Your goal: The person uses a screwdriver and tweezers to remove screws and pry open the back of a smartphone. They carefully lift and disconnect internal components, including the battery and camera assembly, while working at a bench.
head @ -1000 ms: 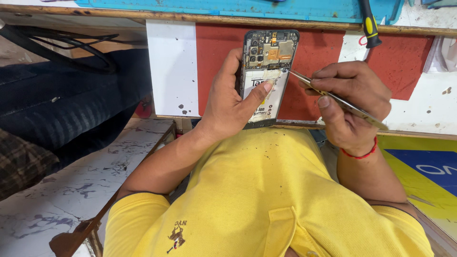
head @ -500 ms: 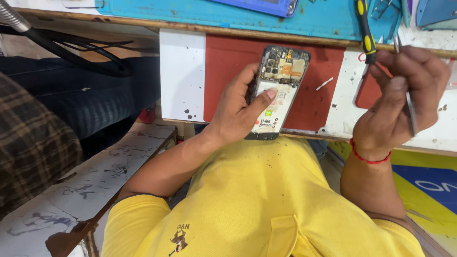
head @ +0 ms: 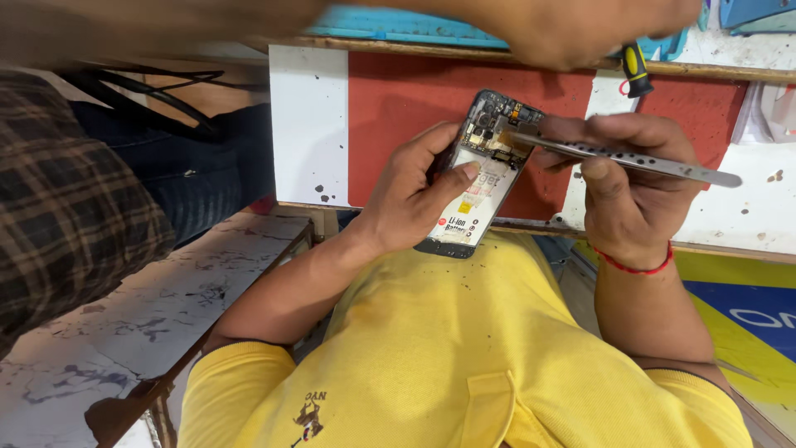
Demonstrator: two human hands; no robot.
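Phone: an opened smartphone point(head: 481, 178) with its back cover off lies tilted above the red mat point(head: 398, 124), circuit board at the upper end, battery below; it is held off the bench, over the yellow shirt point(head: 464, 357)
Left hand: the left hand point(head: 414, 195) wraps the phone from its left edge, fingers curled behind it, thumb pressed flat on the battery
Right hand: the right hand point(head: 638, 187) pinches metal tweezers point(head: 622, 159) between thumb and forefinger, the other fingers folded; the tips touch the board near the phone's upper right
Around: a white bench top point(head: 307, 124) flanks the mat; a screwdriver with yellow-and-black handle point(head: 635, 70) lies beyond the right hand; a red thread bracelet point(head: 634, 265) circles the right wrist
In the way: a blurred arm point(head: 464, 21) of another person crosses the top edge, covering the bench's far side
Hard to make out: a checked sleeve point(head: 66, 216) at the left is cut off; what the tweezer tips grip cannot be told
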